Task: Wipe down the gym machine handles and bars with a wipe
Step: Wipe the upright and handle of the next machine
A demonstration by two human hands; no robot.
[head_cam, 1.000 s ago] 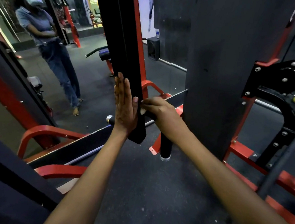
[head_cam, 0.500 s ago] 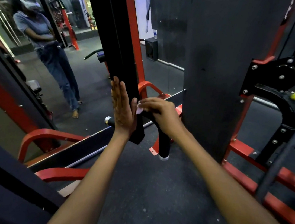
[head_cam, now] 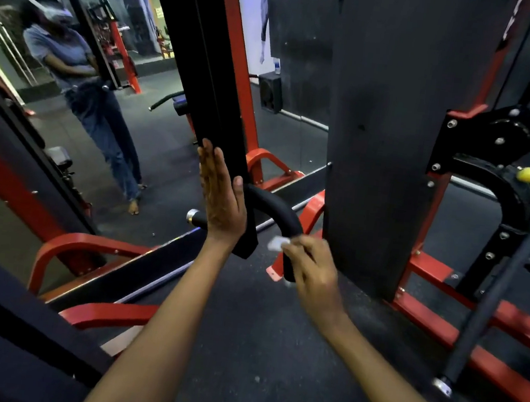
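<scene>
Pinching wipe [head_cam: 277, 244], right hand [head_cam: 315, 269] curled on handle [head_cam: 275, 212].

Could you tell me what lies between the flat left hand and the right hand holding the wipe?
In the head view, the curved black handle arcs between left hand and right hand.

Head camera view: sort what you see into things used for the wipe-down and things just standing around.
In use:
- wipe, pinched in the right hand
- curved black handle, being wiped
- black upright pad, steadied by the flat left hand

Just standing around:
- yellow knob
- pulley wheel
- floor speaker
- mirror
</scene>
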